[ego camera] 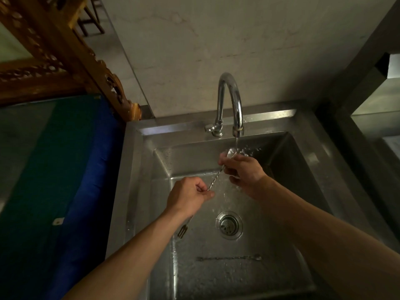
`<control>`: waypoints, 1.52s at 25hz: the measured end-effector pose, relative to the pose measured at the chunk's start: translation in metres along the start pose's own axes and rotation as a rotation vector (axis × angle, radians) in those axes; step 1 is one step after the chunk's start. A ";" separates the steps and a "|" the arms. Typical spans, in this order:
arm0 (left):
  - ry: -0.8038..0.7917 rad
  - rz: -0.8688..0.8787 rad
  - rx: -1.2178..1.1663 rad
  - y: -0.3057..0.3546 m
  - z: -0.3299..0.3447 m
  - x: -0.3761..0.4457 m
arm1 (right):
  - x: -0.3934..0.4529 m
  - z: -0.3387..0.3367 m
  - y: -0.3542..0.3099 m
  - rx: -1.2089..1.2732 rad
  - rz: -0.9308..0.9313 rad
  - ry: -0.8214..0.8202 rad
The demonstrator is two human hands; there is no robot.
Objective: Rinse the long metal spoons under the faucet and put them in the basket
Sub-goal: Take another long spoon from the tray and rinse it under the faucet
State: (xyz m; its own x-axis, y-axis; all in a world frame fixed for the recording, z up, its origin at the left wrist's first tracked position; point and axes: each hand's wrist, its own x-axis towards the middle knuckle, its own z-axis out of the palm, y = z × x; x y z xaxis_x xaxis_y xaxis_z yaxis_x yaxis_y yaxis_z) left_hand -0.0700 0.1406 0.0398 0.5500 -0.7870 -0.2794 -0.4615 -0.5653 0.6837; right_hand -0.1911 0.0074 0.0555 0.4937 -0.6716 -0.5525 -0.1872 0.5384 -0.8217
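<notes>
A long twisted metal spoon (214,179) slants across the steel sink (290,191). My left hand (187,195) pinches its stem low down, and a small fork end (182,231) sticks out below that wrist. My right hand (242,169) grips the upper end, where the bowl (232,152) sits in the water running from the chrome faucet (229,105). A second long spoon (229,258) lies flat on the sink floor near the front. No basket is in view.
The round drain (229,225) sits mid-sink between my forearms. A blue and green cloth (65,169) covers the surface to the left, under a carved wooden frame (65,68). A grey wall rises behind the faucet, and a steel counter (372,118) lies at right.
</notes>
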 end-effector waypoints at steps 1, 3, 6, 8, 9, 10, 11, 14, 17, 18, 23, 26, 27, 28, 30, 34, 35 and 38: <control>0.004 -0.001 0.009 0.000 -0.001 0.000 | -0.001 0.000 0.000 -0.002 0.005 -0.022; 0.005 -0.002 0.018 0.001 -0.002 0.000 | -0.001 0.000 -0.001 -0.006 0.013 -0.012; 0.011 -0.003 0.006 0.004 -0.003 0.000 | 0.001 0.000 -0.002 0.025 0.004 0.027; 0.021 -0.006 0.014 0.006 -0.004 0.001 | 0.002 -0.001 -0.002 0.029 -0.003 -0.022; 0.025 -0.006 0.026 0.007 -0.005 0.001 | 0.002 -0.001 -0.002 0.032 0.007 -0.038; 0.028 -0.001 0.035 0.008 -0.006 0.001 | 0.002 -0.002 -0.002 0.026 0.015 -0.029; 0.030 0.005 0.038 0.009 -0.006 0.000 | 0.002 -0.002 -0.003 0.024 0.021 -0.003; 0.039 0.010 0.043 0.012 -0.008 0.000 | 0.004 -0.004 -0.002 0.032 0.009 0.035; 0.048 -0.002 0.059 0.015 -0.008 -0.001 | 0.002 -0.005 -0.001 0.047 -0.009 -0.041; 0.045 -0.003 0.061 0.015 -0.008 -0.002 | 0.001 -0.006 -0.001 0.046 -0.025 -0.025; 0.051 -0.005 0.079 0.018 -0.009 -0.003 | 0.001 -0.005 0.000 0.022 -0.107 0.060; 0.052 -0.017 0.100 0.018 -0.010 -0.005 | -0.002 -0.005 0.001 0.036 -0.168 0.030; 0.048 -0.020 0.106 0.017 -0.010 -0.007 | -0.004 -0.005 -0.001 0.029 -0.186 0.044; 0.046 -0.025 0.107 0.016 -0.009 -0.009 | -0.004 -0.005 -0.002 0.020 -0.196 0.067; 0.044 -0.029 0.107 0.015 -0.009 -0.011 | -0.005 -0.004 -0.003 0.002 -0.192 0.116; 0.053 -0.038 0.101 0.016 -0.010 -0.014 | -0.006 -0.003 -0.004 0.037 -0.150 0.062; 0.056 -0.039 0.097 0.016 -0.011 -0.015 | -0.007 -0.004 -0.003 0.049 -0.146 0.053; 0.057 -0.044 0.107 0.017 -0.012 -0.017 | -0.006 -0.003 -0.002 0.047 -0.113 0.177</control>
State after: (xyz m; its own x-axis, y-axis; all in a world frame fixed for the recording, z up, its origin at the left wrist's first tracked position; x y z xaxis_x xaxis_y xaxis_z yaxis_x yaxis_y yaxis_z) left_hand -0.0794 0.1472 0.0641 0.6087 -0.7471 -0.2672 -0.5058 -0.6248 0.5948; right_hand -0.1961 0.0085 0.0601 0.3519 -0.8055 -0.4769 -0.0976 0.4751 -0.8745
